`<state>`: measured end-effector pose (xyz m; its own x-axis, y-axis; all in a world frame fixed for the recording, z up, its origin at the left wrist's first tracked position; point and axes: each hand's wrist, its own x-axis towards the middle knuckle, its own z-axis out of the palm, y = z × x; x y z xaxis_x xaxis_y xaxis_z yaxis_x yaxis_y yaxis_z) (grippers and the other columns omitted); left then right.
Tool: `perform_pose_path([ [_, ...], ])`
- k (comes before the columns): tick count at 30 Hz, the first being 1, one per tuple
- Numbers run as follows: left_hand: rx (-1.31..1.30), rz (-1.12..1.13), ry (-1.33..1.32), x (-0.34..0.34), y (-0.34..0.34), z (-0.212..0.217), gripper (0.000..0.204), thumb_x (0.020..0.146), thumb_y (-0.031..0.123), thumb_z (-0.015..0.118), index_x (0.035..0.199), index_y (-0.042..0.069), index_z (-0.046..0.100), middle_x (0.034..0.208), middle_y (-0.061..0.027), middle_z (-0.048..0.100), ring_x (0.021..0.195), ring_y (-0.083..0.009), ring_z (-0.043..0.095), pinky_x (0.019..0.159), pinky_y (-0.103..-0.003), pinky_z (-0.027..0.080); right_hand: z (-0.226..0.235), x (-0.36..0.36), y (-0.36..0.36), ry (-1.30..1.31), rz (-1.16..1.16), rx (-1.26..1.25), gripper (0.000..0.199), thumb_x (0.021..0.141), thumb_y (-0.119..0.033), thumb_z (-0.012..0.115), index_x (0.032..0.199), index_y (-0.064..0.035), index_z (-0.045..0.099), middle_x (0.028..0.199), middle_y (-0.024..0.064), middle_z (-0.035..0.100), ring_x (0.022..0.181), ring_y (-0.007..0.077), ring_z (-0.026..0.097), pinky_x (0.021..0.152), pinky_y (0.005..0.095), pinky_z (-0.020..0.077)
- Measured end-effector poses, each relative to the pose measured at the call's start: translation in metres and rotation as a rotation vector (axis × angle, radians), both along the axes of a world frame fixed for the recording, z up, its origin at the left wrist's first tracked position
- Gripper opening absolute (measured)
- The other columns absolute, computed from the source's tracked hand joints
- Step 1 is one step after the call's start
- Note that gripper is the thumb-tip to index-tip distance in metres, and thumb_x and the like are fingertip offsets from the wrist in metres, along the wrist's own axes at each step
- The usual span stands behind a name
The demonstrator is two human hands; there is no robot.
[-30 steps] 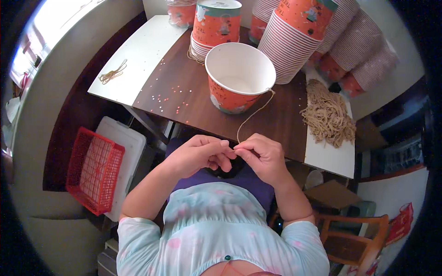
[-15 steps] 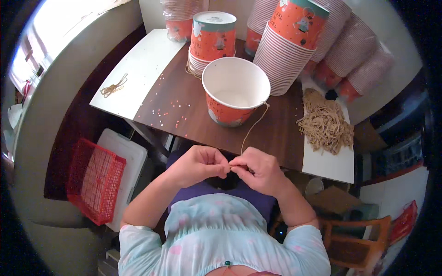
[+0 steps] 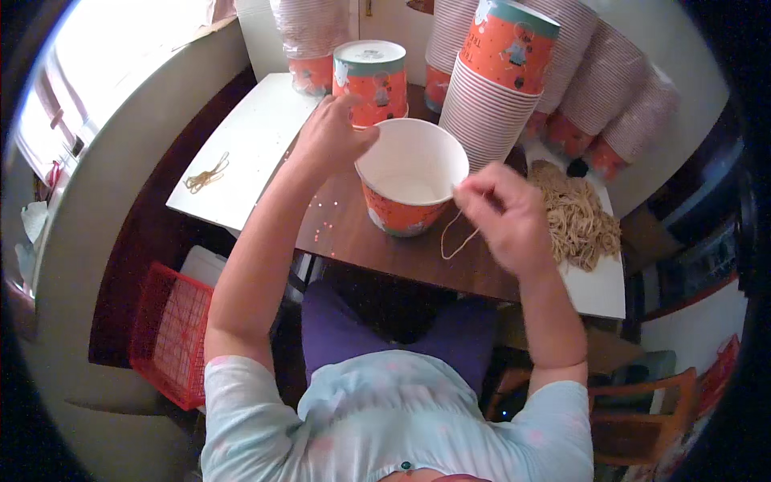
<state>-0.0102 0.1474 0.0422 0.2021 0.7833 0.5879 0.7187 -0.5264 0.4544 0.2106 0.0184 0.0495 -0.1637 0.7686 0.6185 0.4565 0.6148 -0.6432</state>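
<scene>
An orange paper bucket (image 3: 407,213) with a white inside stands upright on the brown table, its mouth facing up. A thin beige cord (image 3: 450,255) hangs in a loop from its right rim and runs up to my right hand (image 3: 510,217). That hand is closed in a pinch on the cord, close to the rim, and slightly blurred. My left hand (image 3: 328,138) reaches past the bucket's left rim with thumb and fingers apart. It is in front of an upside-down orange bucket (image 3: 371,80) with a green band; some fingertips are hard to make out.
A tall stack of nested buckets (image 3: 488,112) rises behind on the right, with plastic-wrapped stacks (image 3: 598,96) beyond. A heap of beige cords (image 3: 574,217) lies on the white right end, a small bundle of cords (image 3: 207,173) at left. Below stands a red basket (image 3: 170,329).
My hands were together over my lap, pinching the cord. They have parted: the left went up toward the upside-down bucket, the right up to the open bucket's rim. The cord has slackened.
</scene>
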Motion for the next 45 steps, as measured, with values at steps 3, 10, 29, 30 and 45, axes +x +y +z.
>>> perform_pose_path([
  [3, -0.398, -0.092, -0.098, -0.019, 0.044, -0.041, 0.033, 0.075, 0.014, 0.062, 0.102, -0.005, 0.061, 0.086, -0.0131, 0.066, 0.075, -0.0185, 0.062, 0.07, -0.031, 0.049, 0.034, 0.003, 0.023, 0.085, 0.014, -0.121, 0.012, 0.081, -0.011, 0.066, 0.086, -0.0003, 0.067, 0.071, 0.0019, 0.064, 0.062, 0.0063, 0.055, 0.057, 0.0238, 0.0447],
  [10, -0.807, -0.37, -0.759, 0.025, -0.069, -0.051, 0.041, 0.087, 0.018, 0.058, 0.123, 0.001, 0.048, 0.085, -0.0054, 0.06, 0.064, -0.0107, 0.057, 0.053, -0.024, 0.048, 0.019, 0.019, 0.067, -0.153, 0.135, -0.519, 0.014, 0.079, -0.012, 0.065, 0.084, 0.0002, 0.067, 0.074, 0.0016, 0.064, 0.069, 0.007, 0.057, 0.063, 0.024, 0.0461],
  [29, -0.583, -0.27, -0.615, 0.029, -0.113, -0.07, 0.02, 0.088, 0.001, 0.057, 0.107, -0.004, 0.058, 0.085, -0.0049, 0.063, 0.072, -0.0075, 0.059, 0.063, -0.02, 0.047, -0.031, 0.007, 0.059, -0.288, 0.342, -0.607, 0.018, 0.074, -0.012, 0.061, 0.082, 0.0026, 0.066, 0.074, 0.0116, 0.066, 0.067, 0.0175, 0.061, 0.064, 0.0303, 0.0491],
  [30, -0.586, -0.268, -0.612, 0.03, -0.112, -0.07, 0.02, 0.088, 0.001, 0.057, 0.107, -0.004, 0.058, 0.085, -0.0049, 0.063, 0.072, -0.0075, 0.059, 0.063, -0.02, 0.047, -0.033, 0.008, 0.061, -0.304, 0.348, -0.596, 0.017, 0.074, -0.012, 0.061, 0.082, 0.0024, 0.066, 0.074, 0.0116, 0.066, 0.067, 0.0176, 0.062, 0.064, 0.0304, 0.0492],
  [45, -0.489, -0.239, -0.518, 0.031, -0.114, -0.068, 0.019, 0.084, -0.002, 0.059, 0.102, -0.005, 0.061, 0.09, -0.0077, 0.061, 0.075, -0.0104, 0.063, 0.066, -0.021, 0.05, -0.029, 0.003, 0.06, -0.21, 0.382, -0.676, 0.018, 0.076, -0.013, 0.063, 0.085, 0.0016, 0.067, 0.075, 0.0096, 0.066, 0.07, 0.015, 0.061, 0.066, 0.0289, 0.0488],
])
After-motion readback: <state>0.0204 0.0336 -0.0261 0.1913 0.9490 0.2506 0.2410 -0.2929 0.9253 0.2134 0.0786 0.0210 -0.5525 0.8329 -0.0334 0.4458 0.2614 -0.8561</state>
